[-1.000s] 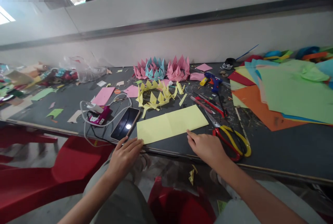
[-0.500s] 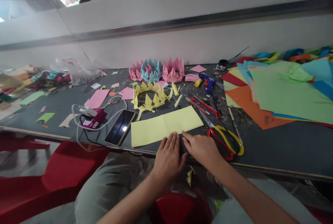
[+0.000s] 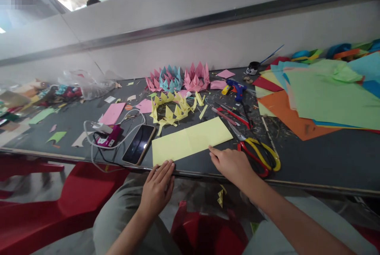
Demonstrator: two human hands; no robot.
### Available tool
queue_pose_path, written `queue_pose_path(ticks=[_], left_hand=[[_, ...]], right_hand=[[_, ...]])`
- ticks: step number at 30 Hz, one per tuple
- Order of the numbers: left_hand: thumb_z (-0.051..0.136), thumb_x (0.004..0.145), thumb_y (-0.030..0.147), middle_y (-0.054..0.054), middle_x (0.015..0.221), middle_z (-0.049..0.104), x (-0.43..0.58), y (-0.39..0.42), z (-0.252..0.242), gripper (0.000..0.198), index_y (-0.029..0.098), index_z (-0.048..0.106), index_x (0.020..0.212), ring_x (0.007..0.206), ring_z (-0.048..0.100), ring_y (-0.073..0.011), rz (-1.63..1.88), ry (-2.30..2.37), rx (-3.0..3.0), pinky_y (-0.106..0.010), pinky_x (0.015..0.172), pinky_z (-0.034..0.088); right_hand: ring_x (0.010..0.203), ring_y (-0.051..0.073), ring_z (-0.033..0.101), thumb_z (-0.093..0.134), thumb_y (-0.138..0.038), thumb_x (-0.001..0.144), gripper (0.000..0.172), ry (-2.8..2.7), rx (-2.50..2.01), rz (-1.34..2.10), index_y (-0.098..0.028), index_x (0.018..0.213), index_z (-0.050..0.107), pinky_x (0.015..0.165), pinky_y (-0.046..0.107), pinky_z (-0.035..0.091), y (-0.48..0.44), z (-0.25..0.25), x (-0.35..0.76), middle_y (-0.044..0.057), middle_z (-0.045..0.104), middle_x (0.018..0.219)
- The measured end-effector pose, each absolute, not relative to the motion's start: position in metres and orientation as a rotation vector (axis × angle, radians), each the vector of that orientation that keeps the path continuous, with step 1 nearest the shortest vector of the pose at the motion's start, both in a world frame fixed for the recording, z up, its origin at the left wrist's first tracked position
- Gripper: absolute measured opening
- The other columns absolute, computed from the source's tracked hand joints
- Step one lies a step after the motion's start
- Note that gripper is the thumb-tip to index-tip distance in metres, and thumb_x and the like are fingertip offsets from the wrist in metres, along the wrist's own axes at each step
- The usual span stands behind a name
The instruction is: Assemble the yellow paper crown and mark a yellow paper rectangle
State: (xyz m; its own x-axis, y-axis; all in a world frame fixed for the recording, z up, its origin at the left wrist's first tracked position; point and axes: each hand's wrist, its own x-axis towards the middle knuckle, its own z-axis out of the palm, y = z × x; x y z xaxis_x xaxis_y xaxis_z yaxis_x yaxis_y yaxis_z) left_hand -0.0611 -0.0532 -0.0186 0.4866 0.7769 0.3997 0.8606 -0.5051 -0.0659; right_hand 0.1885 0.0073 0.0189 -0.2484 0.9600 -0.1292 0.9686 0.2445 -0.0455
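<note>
A long folded strip of yellow paper [image 3: 190, 138] lies flat near the table's front edge, a faint crease across its middle. On its lower left corner rest the fingertips of my left hand [image 3: 156, 187], fingers stretched out flat. My right hand [image 3: 233, 165] touches the paper's lower edge toward the right with an outstretched index finger; its other fingers are partly hidden under the palm. Just right of that hand lie scissors [image 3: 258, 154] with red and yellow handles. Behind the strip sits a yellow paper crown [image 3: 170, 108] with folded points.
Left of the paper are a phone [image 3: 139, 144] and a purple charger block [image 3: 109, 136] with looped cables. Pink crowns [image 3: 196, 78] and a blue crown [image 3: 170, 79] stand at the back. A blue glue gun [image 3: 237, 89] and stacked coloured sheets [image 3: 329, 93] are to the right.
My left hand has slid left along the paper's lower edge, from beside my right hand to the left corner. My right index finger stays at the lower edge.
</note>
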Motion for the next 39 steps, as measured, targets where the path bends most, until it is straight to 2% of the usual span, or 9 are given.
queue_pose_path(ticks=[8, 18, 23, 26, 29, 31, 34, 37, 39], left_hand=[[0.047, 0.085, 0.01, -0.006, 0.106, 0.07, -0.087, -0.051, -0.021, 0.034, 0.02, 0.058, 0.116, 0.1, 0.065, -0.0183, -0.592, -1.325, -2.423, -0.037, 0.096, 0.041], [0.055, 0.082, 0.01, -0.003, 0.094, 0.073, -0.117, -0.051, -0.013, 0.023, 0.021, 0.062, 0.101, 0.091, 0.067, -0.0189, -0.656, -1.269, -2.39, -0.038, 0.091, 0.045], [0.05, 0.084, 0.013, -0.004, 0.108, 0.069, -0.113, -0.065, -0.014, 0.025, 0.023, 0.064, 0.102, 0.108, 0.06, -0.0241, -0.421, -1.356, -2.331, -0.04, 0.094, 0.041], [0.046, 0.084, 0.018, -0.008, 0.128, 0.056, -0.103, -0.081, -0.025, 0.024, 0.023, 0.068, 0.094, 0.118, 0.052, -0.0299, -0.242, -1.499, -2.293, -0.046, 0.096, 0.038], [0.047, 0.082, 0.019, -0.013, 0.133, 0.051, -0.088, -0.097, -0.038, 0.025, 0.02, 0.068, 0.096, 0.12, 0.05, -0.033, -0.163, -1.602, -2.25, -0.049, 0.092, 0.042], [0.048, 0.081, 0.017, -0.011, 0.122, 0.061, -0.076, -0.104, -0.04, 0.025, 0.022, 0.067, 0.095, 0.111, 0.057, -0.0304, -0.214, -1.594, -2.306, -0.045, 0.087, 0.046], [0.046, 0.083, 0.015, -0.003, 0.095, 0.073, -0.053, -0.101, -0.029, 0.023, 0.022, 0.067, 0.09, 0.091, 0.067, -0.0203, -0.504, -1.558, -2.476, -0.033, 0.076, 0.052], [0.049, 0.084, 0.017, -0.001, 0.093, 0.073, -0.026, -0.079, -0.008, 0.019, 0.021, 0.067, 0.088, 0.09, 0.066, -0.0172, -0.729, -1.451, -2.623, -0.029, 0.078, 0.053], [0.05, 0.085, 0.018, -0.001, 0.098, 0.072, -0.011, -0.054, 0.003, 0.018, 0.021, 0.068, 0.089, 0.095, 0.064, -0.0173, -0.745, -1.335, -2.719, -0.03, 0.082, 0.053]], right_hand=[[0.068, 0.02, 0.068, 0.033, -0.031, 0.091, 0.04, 2.39, 1.863, -0.174, -0.031, 0.124, 0.055, 0.053, 0.024, 0.042, 0.006, 0.02, 0.189, 0.009, 0.072, 0.074], [0.068, 0.019, 0.068, 0.033, -0.032, 0.091, 0.039, 2.399, 1.874, -0.218, -0.032, 0.124, 0.056, 0.055, 0.023, 0.042, 0.007, 0.019, 0.19, 0.008, 0.072, 0.074], [0.067, 0.021, 0.068, 0.034, -0.032, 0.091, 0.039, 2.432, 1.883, -0.193, -0.032, 0.121, 0.058, 0.053, 0.026, 0.043, 0.007, 0.017, 0.191, 0.007, 0.071, 0.073], [0.068, 0.021, 0.068, 0.035, -0.032, 0.09, 0.038, 2.423, 1.882, -0.214, -0.032, 0.121, 0.058, 0.054, 0.026, 0.044, 0.008, 0.018, 0.191, 0.008, 0.072, 0.074], [0.07, 0.02, 0.069, 0.035, -0.033, 0.091, 0.039, 2.404, 1.878, -0.241, -0.032, 0.122, 0.057, 0.055, 0.025, 0.044, 0.008, 0.02, 0.191, 0.008, 0.072, 0.075], [0.07, 0.019, 0.068, 0.034, -0.033, 0.091, 0.039, 2.391, 1.88, -0.256, -0.031, 0.122, 0.057, 0.056, 0.024, 0.044, 0.008, 0.02, 0.191, 0.009, 0.072, 0.075], [0.07, 0.019, 0.068, 0.035, -0.032, 0.091, 0.038, 2.401, 1.889, -0.242, -0.032, 0.121, 0.058, 0.056, 0.025, 0.044, 0.008, 0.02, 0.19, 0.008, 0.072, 0.076], [0.069, 0.019, 0.068, 0.036, -0.033, 0.091, 0.038, 2.407, 1.897, -0.227, -0.032, 0.121, 0.059, 0.056, 0.024, 0.043, 0.008, 0.019, 0.189, 0.008, 0.072, 0.076], [0.069, 0.019, 0.068, 0.036, -0.033, 0.091, 0.037, 2.395, 1.901, -0.236, -0.032, 0.12, 0.059, 0.056, 0.024, 0.043, 0.008, 0.019, 0.189, 0.008, 0.072, 0.076]])
